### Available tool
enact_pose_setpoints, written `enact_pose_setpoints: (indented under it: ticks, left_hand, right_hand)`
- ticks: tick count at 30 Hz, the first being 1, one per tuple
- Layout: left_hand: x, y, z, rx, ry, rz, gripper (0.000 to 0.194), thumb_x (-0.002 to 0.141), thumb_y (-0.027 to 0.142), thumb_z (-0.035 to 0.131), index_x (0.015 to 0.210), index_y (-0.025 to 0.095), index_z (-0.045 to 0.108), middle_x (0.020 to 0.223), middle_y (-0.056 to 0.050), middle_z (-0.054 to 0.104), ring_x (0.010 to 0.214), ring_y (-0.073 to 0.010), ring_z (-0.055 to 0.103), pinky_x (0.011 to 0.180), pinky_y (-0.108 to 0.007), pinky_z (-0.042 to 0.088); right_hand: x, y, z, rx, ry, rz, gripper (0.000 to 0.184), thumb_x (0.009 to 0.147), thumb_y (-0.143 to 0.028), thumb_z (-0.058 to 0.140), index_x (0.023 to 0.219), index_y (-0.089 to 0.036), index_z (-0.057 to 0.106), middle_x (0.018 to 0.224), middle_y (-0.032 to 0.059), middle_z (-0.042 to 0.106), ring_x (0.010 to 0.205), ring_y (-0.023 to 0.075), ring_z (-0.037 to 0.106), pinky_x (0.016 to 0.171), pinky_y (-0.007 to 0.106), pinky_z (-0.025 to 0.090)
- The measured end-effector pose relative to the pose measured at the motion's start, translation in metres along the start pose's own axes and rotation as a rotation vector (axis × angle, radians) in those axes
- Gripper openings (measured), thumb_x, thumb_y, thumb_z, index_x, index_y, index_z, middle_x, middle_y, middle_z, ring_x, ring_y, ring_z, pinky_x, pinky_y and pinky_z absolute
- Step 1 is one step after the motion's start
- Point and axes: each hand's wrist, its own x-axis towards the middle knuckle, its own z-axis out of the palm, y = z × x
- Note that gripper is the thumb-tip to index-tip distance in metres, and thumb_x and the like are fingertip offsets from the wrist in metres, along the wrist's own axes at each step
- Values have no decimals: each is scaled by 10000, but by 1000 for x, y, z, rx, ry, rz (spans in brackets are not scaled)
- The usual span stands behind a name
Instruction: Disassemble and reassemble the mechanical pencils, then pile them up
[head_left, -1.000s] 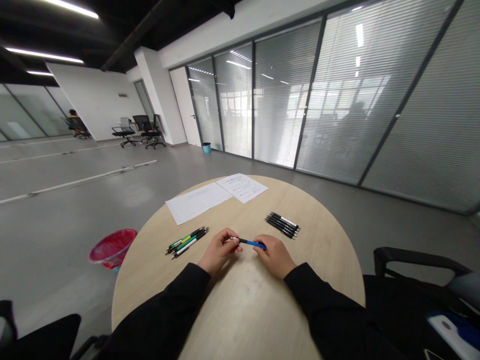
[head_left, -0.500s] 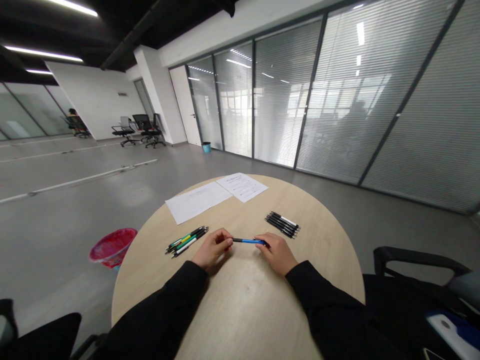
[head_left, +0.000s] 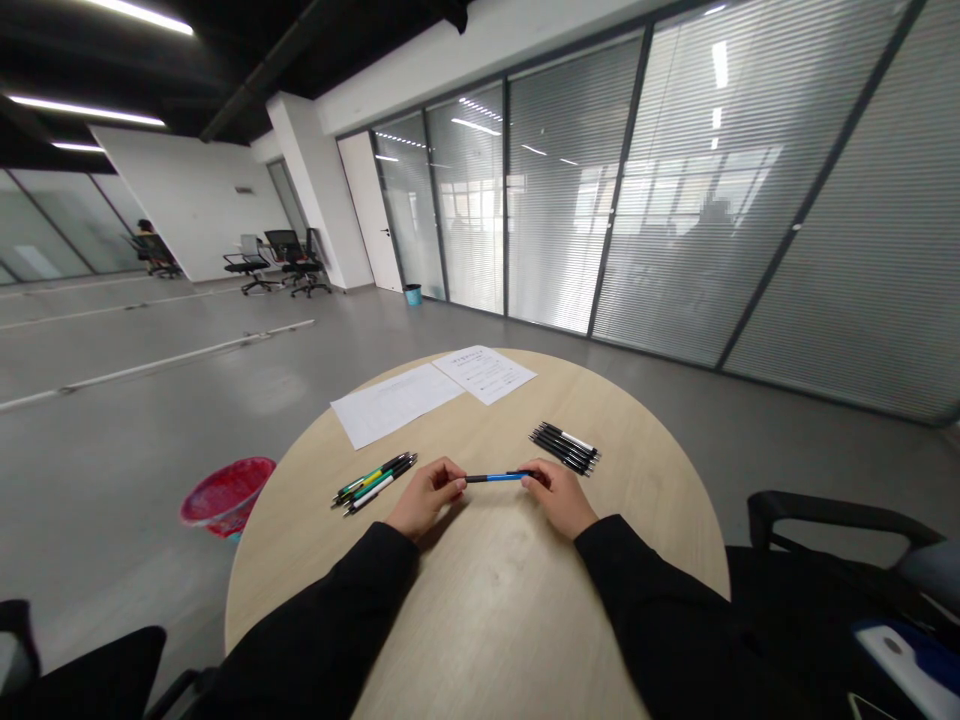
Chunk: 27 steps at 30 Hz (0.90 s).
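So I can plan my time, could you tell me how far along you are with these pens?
Seemingly done: two bundles of pens lie grouped, a mixed one beside the left hand and a black-and-white one further right. In hand: a blue pen held between that hand and the right hand. Left: a paper sheet and a printed sheet lie at the table's far side.

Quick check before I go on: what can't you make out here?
All in the head view:
Ends of the blue-and-black pen: hidden by the left hand and right hand.
Wording on the printed sheet: too small to read.
Markings on the loose pens: too small.
Blue-and-white object: cut off by the lower right edge.
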Motion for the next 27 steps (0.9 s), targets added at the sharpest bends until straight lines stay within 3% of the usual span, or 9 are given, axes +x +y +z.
enact_pose_setpoints:
  ticks: [8,16,27]
  left_hand:
    - [1,-2,-2,15,42,-7,261,710,369,740,761,157,597,636,26,589,580,-111,527,578,-243,410]
    - [2,-5,-1,-147,83,-60,291,700,367,760,772,151,580,605,36,573,531,-87,503,519,-206,370]
    - [1,-4,-1,-146,63,-64,293,699,366,773,758,146,588,607,24,593,544,-84,503,544,-210,382]
  right_hand:
    - [1,1,-1,-3,13,18,186,834,-239,575,934,-177,719,776,24,680,671,157,569,635,265,438]
    - [2,6,-1,21,17,23,195,844,-260,565,923,-167,719,773,26,671,688,160,570,642,264,432]
    - [4,14,0,44,64,69,229,824,-284,581,937,-164,740,782,44,699,677,177,594,639,282,455]
